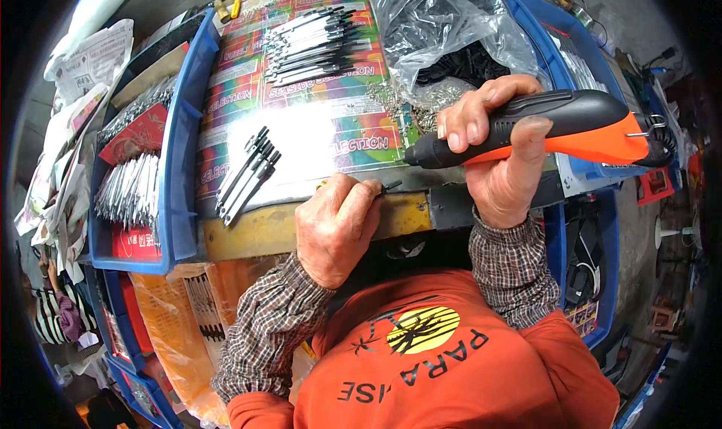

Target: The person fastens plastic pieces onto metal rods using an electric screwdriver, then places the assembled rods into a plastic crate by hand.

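Note:
My right hand [502, 188] is wrapped round a black and orange electric screwdriver [583, 124], held level above the table's right side with its nose pointing left. My left hand [335, 222] is closed at the table's front edge. A short dark tip [391, 187] sticks out past its fingers; the rest of that slim piece is hidden. Left of this hand lies a small group of slim black and white pieces [248, 177], side by side. Farther back is a bigger stack of similar pieces [312, 45]. Small metal screws [402, 106] are scattered beyond the screwdriver's nose.
A clear plastic bag [451, 23] with black parts inside sits at the back right. Blue bins [174, 196] stand along the left, one packed with thin silvery pieces [129, 192]. Another blue bin [526, 15] is on the right. The table's front edge [406, 217] is worn yellow.

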`<state>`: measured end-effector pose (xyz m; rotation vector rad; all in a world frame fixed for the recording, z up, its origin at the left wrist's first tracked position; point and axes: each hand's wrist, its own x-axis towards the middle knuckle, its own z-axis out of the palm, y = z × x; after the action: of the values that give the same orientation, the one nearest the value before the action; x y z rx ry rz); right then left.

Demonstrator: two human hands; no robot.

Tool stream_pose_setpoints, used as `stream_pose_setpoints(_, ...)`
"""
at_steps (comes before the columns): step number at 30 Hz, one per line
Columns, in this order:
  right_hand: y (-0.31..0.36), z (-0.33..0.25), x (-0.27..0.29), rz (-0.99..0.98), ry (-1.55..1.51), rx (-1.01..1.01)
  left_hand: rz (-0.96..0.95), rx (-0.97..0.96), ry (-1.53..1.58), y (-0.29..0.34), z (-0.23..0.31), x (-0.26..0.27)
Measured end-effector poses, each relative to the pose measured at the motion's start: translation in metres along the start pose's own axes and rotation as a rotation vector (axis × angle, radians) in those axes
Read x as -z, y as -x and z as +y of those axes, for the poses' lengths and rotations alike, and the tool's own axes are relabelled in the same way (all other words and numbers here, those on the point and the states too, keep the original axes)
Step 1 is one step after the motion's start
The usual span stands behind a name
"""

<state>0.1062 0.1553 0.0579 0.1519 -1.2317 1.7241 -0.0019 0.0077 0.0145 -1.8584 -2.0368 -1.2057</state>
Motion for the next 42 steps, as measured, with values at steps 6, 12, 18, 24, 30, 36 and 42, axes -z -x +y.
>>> stream_pose_setpoints(6,0.002,-0.009,-0.012,0.014,0.052,-0.066,0.057,-0.054,-0.066,0.006,-0.001,-0.006)
stream_pose_setpoints(12,0.006,-0.01,-0.014,-0.015,-0.084,-0.072,0.104,-0.091,-0.08,0.008,-0.001,-0.007)
stream_pose_setpoints(18,0.008,-0.011,-0.015,-0.005,-0.096,-0.082,0.124,-0.117,-0.08,0.01,-0.001,-0.007)
stream_pose_setpoints(24,0.008,-0.012,-0.015,-0.01,-0.095,-0.075,0.159,-0.124,-0.046,0.009,-0.002,-0.007)
stream_pose_setpoints(30,0.008,-0.013,-0.016,-0.006,-0.082,-0.069,0.13,-0.09,-0.105,0.008,0.002,-0.005)
stream_pose_setpoints(36,0.008,-0.012,-0.016,0.002,-0.083,-0.063,0.134,-0.085,-0.078,0.008,-0.001,-0.008)
stream_pose_setpoints(42,0.007,-0.016,-0.014,0.005,-0.085,-0.051,0.117,-0.071,-0.045,0.007,-0.002,-0.005)
